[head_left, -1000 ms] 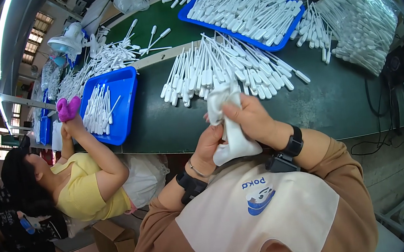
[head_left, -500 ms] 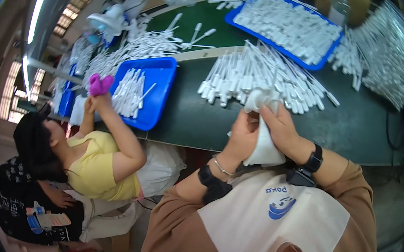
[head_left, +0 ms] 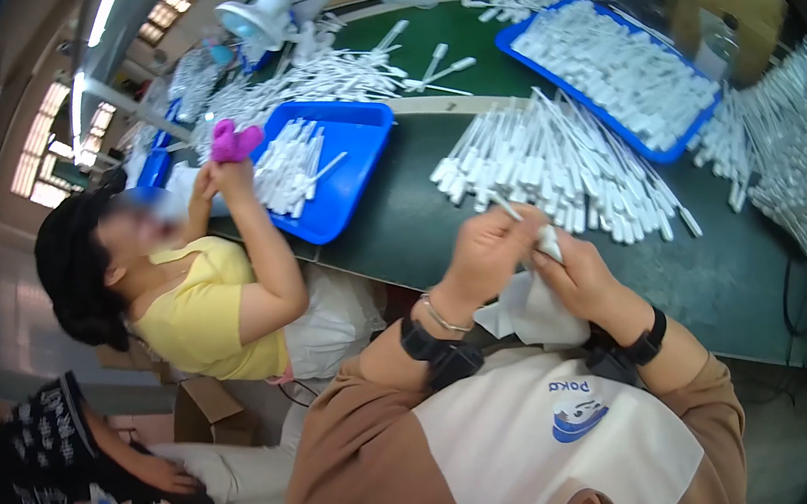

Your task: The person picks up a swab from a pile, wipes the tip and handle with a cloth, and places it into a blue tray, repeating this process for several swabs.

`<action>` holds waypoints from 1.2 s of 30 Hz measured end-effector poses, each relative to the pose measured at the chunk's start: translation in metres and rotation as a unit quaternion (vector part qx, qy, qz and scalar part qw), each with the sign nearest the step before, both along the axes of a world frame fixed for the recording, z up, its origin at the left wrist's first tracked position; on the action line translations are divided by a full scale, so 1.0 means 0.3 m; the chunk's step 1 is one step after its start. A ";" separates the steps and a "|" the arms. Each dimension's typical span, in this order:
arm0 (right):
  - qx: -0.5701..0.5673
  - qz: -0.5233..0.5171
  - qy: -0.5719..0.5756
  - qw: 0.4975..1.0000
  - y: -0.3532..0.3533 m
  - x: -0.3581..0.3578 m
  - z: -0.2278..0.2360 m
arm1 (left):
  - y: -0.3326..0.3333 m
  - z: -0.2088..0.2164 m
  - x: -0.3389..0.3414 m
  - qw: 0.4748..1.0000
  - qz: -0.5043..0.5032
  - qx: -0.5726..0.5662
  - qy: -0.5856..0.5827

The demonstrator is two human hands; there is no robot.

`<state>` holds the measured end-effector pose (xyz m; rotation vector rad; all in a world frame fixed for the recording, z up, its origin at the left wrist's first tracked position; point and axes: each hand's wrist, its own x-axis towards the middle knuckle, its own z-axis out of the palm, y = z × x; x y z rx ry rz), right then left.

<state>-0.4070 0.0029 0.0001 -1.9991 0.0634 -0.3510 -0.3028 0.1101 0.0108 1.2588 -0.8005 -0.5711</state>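
Close to my chest, my left hand pinches a foam-tipped swab, whose thin white stick pokes out above the fingers. My right hand is closed around a white cloth, which hangs below both hands. Between the two hands a small white end shows; whether it is the swab's tip or a fold of cloth I cannot tell. Just beyond my hands, a fanned pile of white swabs lies on the dark green table, thick ends toward me.
A blue tray full of swabs stands behind the pile, with a clear bag of swabs to its right. Left is another blue tray, beside a co-worker in yellow holding something pink. A person in black is lower left.
The cloth was bunched up above my hands and now hangs below them. A swab's stick now shows in my left hand. The person in black has shifted lower in view.
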 end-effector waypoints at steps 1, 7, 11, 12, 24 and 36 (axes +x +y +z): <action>0.033 0.020 -0.054 0.998 -0.007 0.000 0.003 | 0.001 0.013 0.004 0.998 0.020 0.004 0.054; 0.216 0.046 -0.037 0.975 -0.013 0.017 -0.014 | 0.049 -0.007 0.012 0.988 0.071 -0.061 0.124; 0.299 -0.012 -0.030 0.954 -0.029 0.009 -0.062 | 0.027 -0.032 -0.011 0.978 0.103 -0.147 0.110; 0.312 -0.036 -0.038 0.949 -0.034 0.010 -0.070 | 0.024 -0.030 -0.011 0.976 0.109 -0.160 0.103; -0.207 -0.142 -0.236 0.939 -0.016 0.057 -0.087 | -0.005 -0.054 -0.002 0.987 0.110 -0.023 0.117; -0.017 -0.069 -0.068 0.995 0.006 0.020 -0.083 | -0.005 -0.013 0.020 0.965 0.167 -0.115 0.167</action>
